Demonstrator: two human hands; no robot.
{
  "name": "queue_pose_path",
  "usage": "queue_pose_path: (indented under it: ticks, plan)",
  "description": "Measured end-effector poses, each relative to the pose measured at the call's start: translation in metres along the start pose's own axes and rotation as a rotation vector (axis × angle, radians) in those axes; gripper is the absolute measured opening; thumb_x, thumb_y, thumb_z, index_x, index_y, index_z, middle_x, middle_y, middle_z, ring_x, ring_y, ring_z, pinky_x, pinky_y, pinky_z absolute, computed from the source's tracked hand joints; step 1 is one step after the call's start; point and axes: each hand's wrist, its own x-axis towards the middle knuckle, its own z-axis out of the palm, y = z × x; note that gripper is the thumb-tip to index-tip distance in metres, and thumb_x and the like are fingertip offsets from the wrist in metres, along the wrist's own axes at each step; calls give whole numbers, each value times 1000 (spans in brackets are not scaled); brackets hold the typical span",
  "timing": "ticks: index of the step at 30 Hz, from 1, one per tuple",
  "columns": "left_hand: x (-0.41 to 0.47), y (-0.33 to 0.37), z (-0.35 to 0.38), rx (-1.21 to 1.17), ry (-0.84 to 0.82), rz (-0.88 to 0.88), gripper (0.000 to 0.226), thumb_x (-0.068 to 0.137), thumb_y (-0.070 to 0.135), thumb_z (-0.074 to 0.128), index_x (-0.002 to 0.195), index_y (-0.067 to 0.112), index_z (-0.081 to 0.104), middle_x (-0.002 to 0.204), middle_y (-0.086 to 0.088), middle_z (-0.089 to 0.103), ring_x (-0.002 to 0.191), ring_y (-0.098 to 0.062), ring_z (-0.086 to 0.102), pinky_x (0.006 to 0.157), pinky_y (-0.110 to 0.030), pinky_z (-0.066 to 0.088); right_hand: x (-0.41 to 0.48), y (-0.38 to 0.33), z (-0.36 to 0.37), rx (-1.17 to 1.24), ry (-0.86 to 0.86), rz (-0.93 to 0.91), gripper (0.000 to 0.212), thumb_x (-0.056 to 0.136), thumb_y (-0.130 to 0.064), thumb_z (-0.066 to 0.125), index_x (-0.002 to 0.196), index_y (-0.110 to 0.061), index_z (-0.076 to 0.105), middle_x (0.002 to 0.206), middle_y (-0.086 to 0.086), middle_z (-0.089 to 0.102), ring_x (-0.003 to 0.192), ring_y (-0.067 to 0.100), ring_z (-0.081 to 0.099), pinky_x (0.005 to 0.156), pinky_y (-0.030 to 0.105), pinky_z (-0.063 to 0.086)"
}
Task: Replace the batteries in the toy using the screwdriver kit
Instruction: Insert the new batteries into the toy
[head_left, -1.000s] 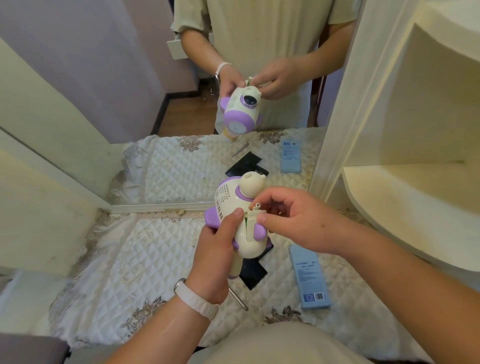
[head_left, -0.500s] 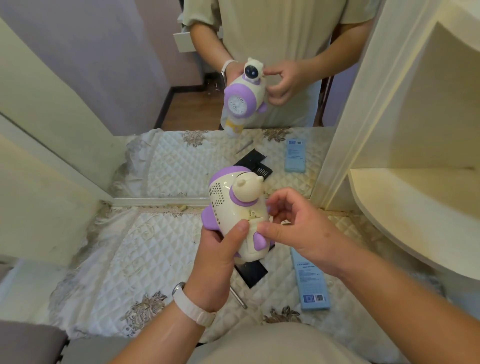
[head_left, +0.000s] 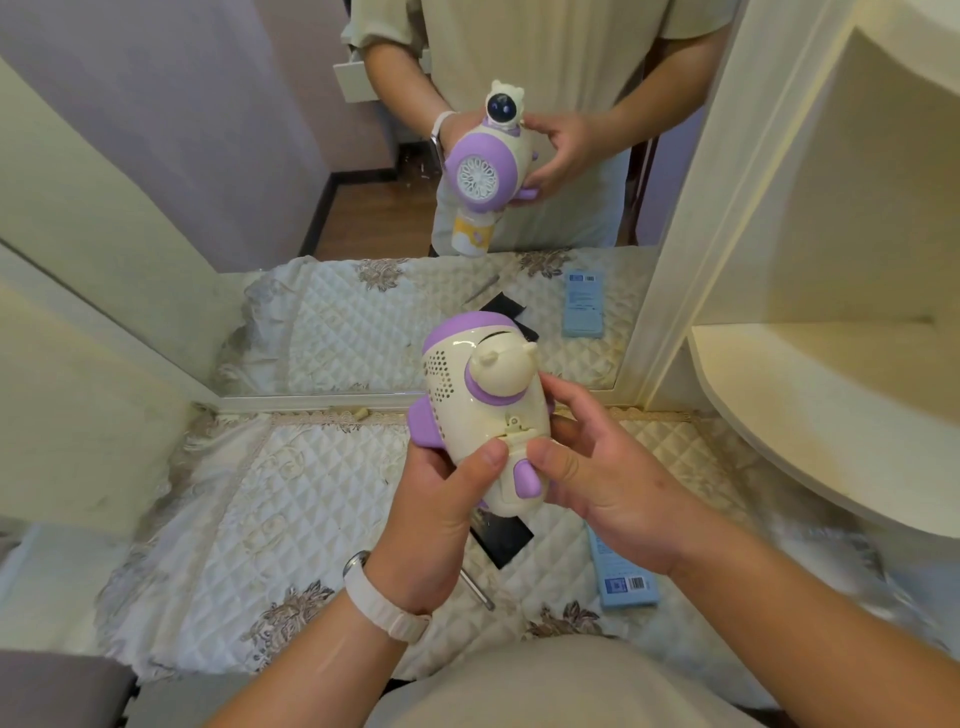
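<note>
toy (head_left: 478, 410) is held up between both hands. left hand (head_left: 436, 525) curls round its body, thumb on the back. right hand (head_left: 608, 483) curls round the other side. it looks light, hard and slippery; best to hold the fat body.

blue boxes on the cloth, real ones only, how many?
1. The blue box lies on the quilted cloth at lower right, partly under the right forearm. The one higher up is its reflection in the mirror. More could be hidden under the arms or toy.
</note>
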Motion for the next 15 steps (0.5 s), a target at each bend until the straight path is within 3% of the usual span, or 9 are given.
queue_pose_path:
  ticks: [3,7,15]
  plan:
    - [2,0,-2,42,-12,2,38,75,31,74,111,22,71,104,-11,75,98,-25,71,77,-34,57,0,0,-2,23,13,11,63,76,-31,79,132,-34,51,124,12,63,113,29,64,92,49,53]
    - [5,3,-2,72,-52,27,45,77,26,74,119,12,65,111,-20,72,105,-36,70,83,-46,58,0,-2,-6,79,17,35,65,70,-30,79,129,-32,52,122,13,64,110,28,65,83,38,55]
    - [7,5,4,45,-72,45,48,71,33,86,113,19,69,106,-12,74,100,-28,72,77,-36,58,-2,-4,-15,43,-9,27,72,72,-33,78,137,-26,49,127,13,62,113,25,64,82,34,54]
